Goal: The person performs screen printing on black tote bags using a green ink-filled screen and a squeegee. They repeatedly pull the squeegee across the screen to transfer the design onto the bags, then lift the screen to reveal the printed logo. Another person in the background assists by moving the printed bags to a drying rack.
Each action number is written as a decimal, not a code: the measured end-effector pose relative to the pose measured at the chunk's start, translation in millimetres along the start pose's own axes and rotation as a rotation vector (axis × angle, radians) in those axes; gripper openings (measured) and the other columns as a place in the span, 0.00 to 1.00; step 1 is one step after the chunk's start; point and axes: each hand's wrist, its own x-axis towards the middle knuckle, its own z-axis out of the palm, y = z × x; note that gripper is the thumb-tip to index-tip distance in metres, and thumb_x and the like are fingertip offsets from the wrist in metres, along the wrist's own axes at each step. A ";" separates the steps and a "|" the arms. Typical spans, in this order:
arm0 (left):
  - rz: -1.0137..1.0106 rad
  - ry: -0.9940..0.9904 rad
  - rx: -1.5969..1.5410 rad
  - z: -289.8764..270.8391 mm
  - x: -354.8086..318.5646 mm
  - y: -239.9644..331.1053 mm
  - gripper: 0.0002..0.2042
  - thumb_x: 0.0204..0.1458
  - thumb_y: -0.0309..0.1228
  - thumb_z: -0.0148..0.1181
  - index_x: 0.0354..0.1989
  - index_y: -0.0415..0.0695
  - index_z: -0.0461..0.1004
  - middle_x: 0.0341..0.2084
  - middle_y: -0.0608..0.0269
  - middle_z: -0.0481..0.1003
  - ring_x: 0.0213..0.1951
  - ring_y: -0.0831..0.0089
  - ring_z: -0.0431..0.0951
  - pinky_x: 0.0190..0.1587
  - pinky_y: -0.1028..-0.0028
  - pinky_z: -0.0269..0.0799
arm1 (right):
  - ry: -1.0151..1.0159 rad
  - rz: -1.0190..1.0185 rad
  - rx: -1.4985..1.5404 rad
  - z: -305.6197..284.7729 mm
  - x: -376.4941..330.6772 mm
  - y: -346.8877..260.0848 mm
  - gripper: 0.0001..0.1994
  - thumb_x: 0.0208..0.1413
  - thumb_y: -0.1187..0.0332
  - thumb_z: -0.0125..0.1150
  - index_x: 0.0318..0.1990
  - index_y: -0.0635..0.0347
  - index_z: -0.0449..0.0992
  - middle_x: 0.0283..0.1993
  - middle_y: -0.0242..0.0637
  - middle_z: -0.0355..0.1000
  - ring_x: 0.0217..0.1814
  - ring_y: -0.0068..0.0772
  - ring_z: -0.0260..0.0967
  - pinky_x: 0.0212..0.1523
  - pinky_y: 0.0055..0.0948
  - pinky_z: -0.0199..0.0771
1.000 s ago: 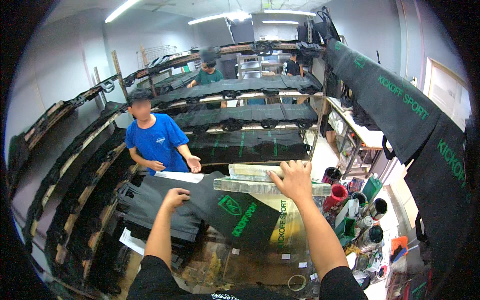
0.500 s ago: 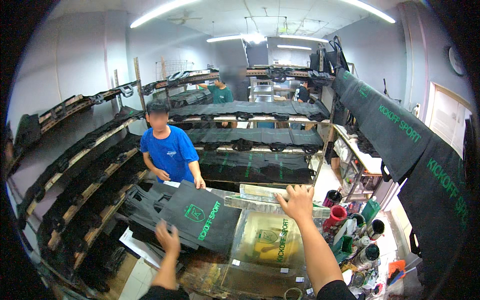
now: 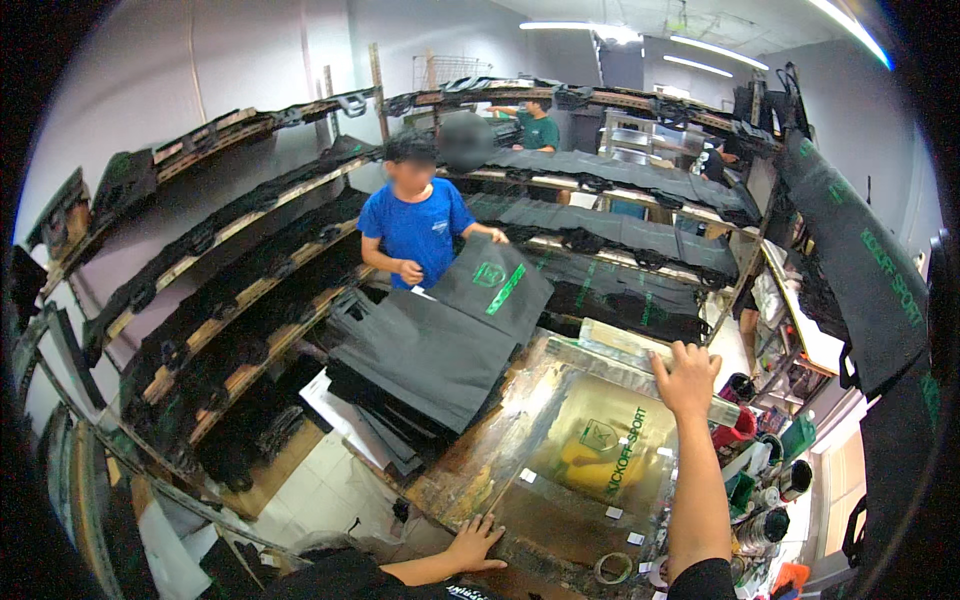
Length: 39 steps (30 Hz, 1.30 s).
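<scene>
Screen (image 3: 590,400): lay on the right part of the worktable (image 3: 440,490), just right of a pile of dark bags (image 3: 430,350); bore a green crest and lettering on a see-through, yellowish middle, with small white labels (image 3: 613,513) dotted about and a ring of tape (image 3: 613,568) near the close edge; could not tell from above whether flat or slightly raised at the far end.

Had the right hand (image 3: 687,378) partly closed over the far bar of the screen, fingers bent across and thumb beside a pale wooden block (image 3: 617,342) resting along that bar; could not tell whether gripping the block as well. Had the left hand (image 3: 475,545) open, palm down at the near left edge of the worktable, fingers a little spread and grasping nothing visible.

Saw, beyond the pile, a person in a blue shirt (image 3: 420,230), one hand at the upper edge of a printed bag (image 3: 500,275) lying aslant at the far end of the pile, the other before the shirt; saw paint pots (image 3: 795,482) crowded at the right, wooden racks (image 3: 240,388) loaded with dark cloth at the left, and printed bags hanging at the far right.
</scene>
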 end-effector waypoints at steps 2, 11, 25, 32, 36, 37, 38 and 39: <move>-0.009 0.003 0.010 -7.2 -2.4 1.3 0.49 0.58 0.74 0.49 0.80 0.50 0.58 0.78 0.34 0.49 0.75 0.29 0.53 0.71 0.35 0.55 | 0.008 -0.007 0.012 2.2 0.2 -2.4 0.26 0.63 0.41 0.61 0.46 0.58 0.82 0.47 0.44 0.80 0.54 0.48 0.72 0.62 0.53 0.61; 0.005 -0.051 -0.120 -31.8 7.4 -7.4 0.42 0.58 0.68 0.59 0.73 0.49 0.69 0.71 0.42 0.62 0.69 0.38 0.63 0.63 0.39 0.66 | 0.158 -0.121 -0.117 25.5 12.1 13.9 0.21 0.65 0.46 0.62 0.41 0.57 0.79 0.36 0.42 0.75 0.44 0.48 0.71 0.52 0.49 0.63; -0.118 0.837 -0.271 -139.5 117.6 -167.7 0.23 0.58 0.51 0.64 0.54 0.48 0.79 0.55 0.52 0.75 0.59 0.48 0.72 0.62 0.47 0.68 | -0.022 -0.051 -0.167 44.7 27.5 52.8 0.29 0.72 0.44 0.52 0.56 0.64 0.79 0.56 0.54 0.79 0.61 0.62 0.72 0.63 0.59 0.64; -0.423 0.450 0.011 -174.8 122.5 -263.5 0.41 0.65 0.66 0.45 0.78 0.49 0.62 0.80 0.50 0.54 0.82 0.44 0.43 0.80 0.38 0.29 | -0.112 -0.052 -0.087 47.5 53.0 54.0 0.27 0.73 0.42 0.49 0.48 0.61 0.80 0.46 0.57 0.79 0.53 0.65 0.75 0.53 0.59 0.68; -0.472 0.337 0.013 -149.6 125.8 -271.8 0.42 0.66 0.69 0.39 0.78 0.51 0.62 0.79 0.53 0.56 0.81 0.49 0.46 0.80 0.41 0.30 | -0.045 -0.111 -0.102 42.2 57.8 47.3 0.26 0.74 0.44 0.48 0.47 0.62 0.78 0.40 0.56 0.78 0.45 0.65 0.75 0.46 0.57 0.70; -0.472 0.329 0.012 -147.0 130.2 -269.7 0.42 0.66 0.69 0.39 0.78 0.51 0.62 0.79 0.53 0.56 0.81 0.49 0.47 0.80 0.42 0.30 | -0.132 -0.062 -0.101 42.9 62.1 54.3 0.25 0.73 0.44 0.50 0.50 0.60 0.78 0.42 0.55 0.78 0.48 0.61 0.75 0.50 0.56 0.68; -0.466 0.325 0.021 -151.4 133.1 -270.0 0.42 0.66 0.69 0.39 0.78 0.50 0.62 0.79 0.53 0.56 0.81 0.49 0.47 0.81 0.43 0.31 | -0.080 -0.079 -0.089 42.3 64.2 57.8 0.25 0.73 0.45 0.50 0.52 0.60 0.79 0.44 0.54 0.78 0.49 0.60 0.75 0.52 0.55 0.68; -0.432 0.332 -0.001 -153.3 131.8 -271.5 0.44 0.65 0.70 0.39 0.78 0.48 0.62 0.79 0.50 0.56 0.81 0.48 0.48 0.81 0.44 0.32 | -0.031 -0.089 -0.079 42.3 61.8 58.1 0.25 0.73 0.45 0.51 0.53 0.60 0.79 0.45 0.53 0.78 0.51 0.59 0.74 0.54 0.54 0.67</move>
